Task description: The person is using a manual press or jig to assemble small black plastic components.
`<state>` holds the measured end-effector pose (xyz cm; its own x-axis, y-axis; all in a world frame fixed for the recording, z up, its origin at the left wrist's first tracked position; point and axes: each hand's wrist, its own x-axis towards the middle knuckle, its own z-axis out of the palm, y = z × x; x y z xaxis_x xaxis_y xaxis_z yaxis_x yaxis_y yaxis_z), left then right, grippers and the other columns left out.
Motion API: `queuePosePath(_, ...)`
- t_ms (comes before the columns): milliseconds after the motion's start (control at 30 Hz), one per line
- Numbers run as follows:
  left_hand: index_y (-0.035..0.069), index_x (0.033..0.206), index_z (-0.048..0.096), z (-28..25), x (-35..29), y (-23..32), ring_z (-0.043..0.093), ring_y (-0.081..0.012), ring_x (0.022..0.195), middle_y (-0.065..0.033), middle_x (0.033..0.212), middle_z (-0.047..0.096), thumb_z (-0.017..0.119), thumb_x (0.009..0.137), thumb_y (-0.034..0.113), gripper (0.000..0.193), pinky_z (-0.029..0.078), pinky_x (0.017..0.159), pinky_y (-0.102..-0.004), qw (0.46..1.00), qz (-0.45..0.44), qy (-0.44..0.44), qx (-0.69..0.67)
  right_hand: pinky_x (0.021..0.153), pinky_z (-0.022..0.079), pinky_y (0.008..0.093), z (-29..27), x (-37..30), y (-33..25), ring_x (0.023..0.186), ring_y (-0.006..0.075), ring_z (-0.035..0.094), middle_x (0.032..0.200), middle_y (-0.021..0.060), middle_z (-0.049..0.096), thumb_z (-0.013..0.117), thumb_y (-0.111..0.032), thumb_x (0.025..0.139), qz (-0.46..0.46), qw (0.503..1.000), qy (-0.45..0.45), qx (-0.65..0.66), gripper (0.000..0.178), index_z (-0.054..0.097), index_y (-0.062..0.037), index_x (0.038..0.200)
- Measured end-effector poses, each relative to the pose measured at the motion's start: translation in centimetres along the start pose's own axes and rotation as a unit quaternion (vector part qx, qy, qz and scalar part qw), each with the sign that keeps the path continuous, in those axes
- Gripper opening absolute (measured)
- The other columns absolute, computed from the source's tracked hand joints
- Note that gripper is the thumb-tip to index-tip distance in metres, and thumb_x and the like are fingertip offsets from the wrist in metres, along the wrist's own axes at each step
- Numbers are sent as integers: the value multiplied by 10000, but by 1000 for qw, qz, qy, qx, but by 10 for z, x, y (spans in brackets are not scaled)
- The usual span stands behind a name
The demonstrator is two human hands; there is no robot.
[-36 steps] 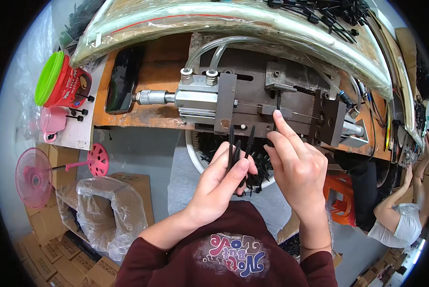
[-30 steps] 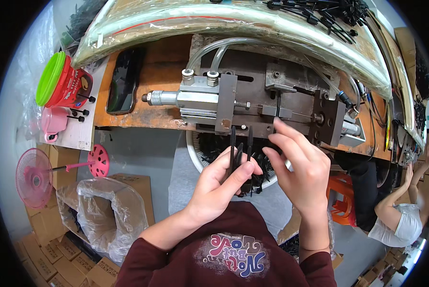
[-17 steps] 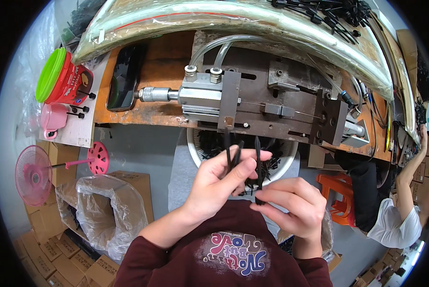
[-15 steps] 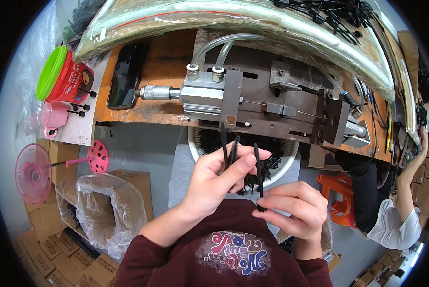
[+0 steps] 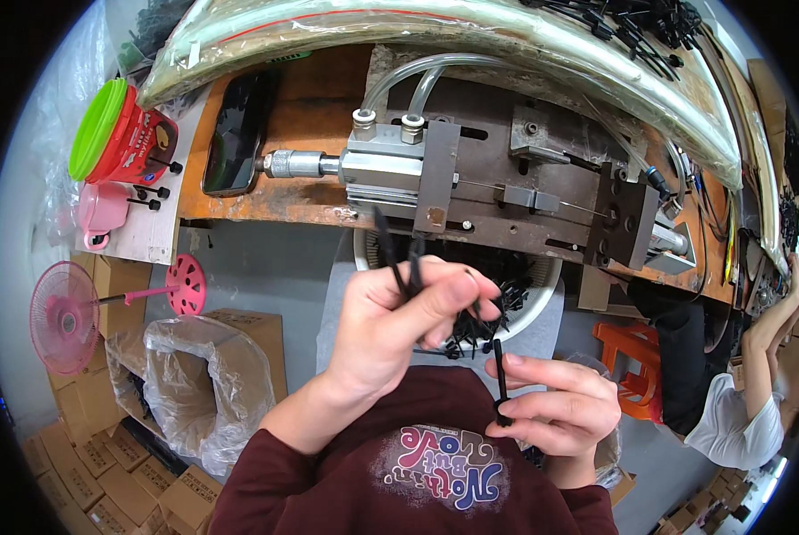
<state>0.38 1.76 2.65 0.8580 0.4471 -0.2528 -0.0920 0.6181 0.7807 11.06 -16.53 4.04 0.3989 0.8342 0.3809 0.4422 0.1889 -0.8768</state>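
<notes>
My left hand (image 5: 391, 325) is closed around several thin black plastic sticks (image 5: 387, 250), whose far ends are blurred and stick up past the fingers. Lower and to the right, my right hand (image 5: 564, 406) pinches a single black plastic stick (image 5: 500, 379) between thumb and fingers. This stick stands nearly upright, with a small round knob at its lower end. A gap separates the two hands. Behind them a round white basket (image 5: 549, 299) holds many similar black pieces (image 5: 480, 330), partly hidden by my left hand.
On the wooden bench (image 5: 310, 209) sits a metal fixture with a pneumatic cylinder (image 5: 382, 169). A phone (image 5: 236, 134), a red bucket (image 5: 141, 143) and a pink cup (image 5: 103, 209) are to its left. Below are a pink fan (image 5: 65, 316) and a plastic-lined box (image 5: 181, 374). An orange stool (image 5: 631, 366) and another person (image 5: 738, 419) are at right.
My right hand has drawn slightly down and right, taking its stick away from my left hand. The sticks in my left hand have tilted to the left.
</notes>
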Motion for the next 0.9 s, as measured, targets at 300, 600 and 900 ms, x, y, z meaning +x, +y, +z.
queuePosePath(300, -67, 969, 698, 0, -3, -6, 481, -60, 565, -140, 875, 695, 643, 978, 166, 240, 394, 546, -221, 1000, -23, -19, -4, 699, 620, 319, 4, 3, 1, 900, 290, 752, 1103, 212, 720, 868, -82, 660, -10, 1000, -10, -24, 264, 755, -5, 886)
queuePosePath(600, -48, 955, 704, -2, -3, -6, 494, -63, 573, -151, 878, 697, 650, 972, 153, 209, 392, 546, -222, 999, -26, -2, -25, 698, 623, 319, 7, 0, 2, 882, 285, 755, 1097, 207, 724, 869, -84, 661, 1, 1000, 5, -14, 251, 755, -5, 871)
queuePosePath(900, -34, 955, 714, -3, -3, -10, 495, -63, 570, -134, 883, 696, 661, 966, 150, 192, 391, 543, -223, 998, -35, 2, -42, 705, 626, 320, 9, 0, 3, 891, 286, 753, 1092, 205, 725, 863, -77, 662, 6, 1000, -1, -23, 252, 756, 1, 877)
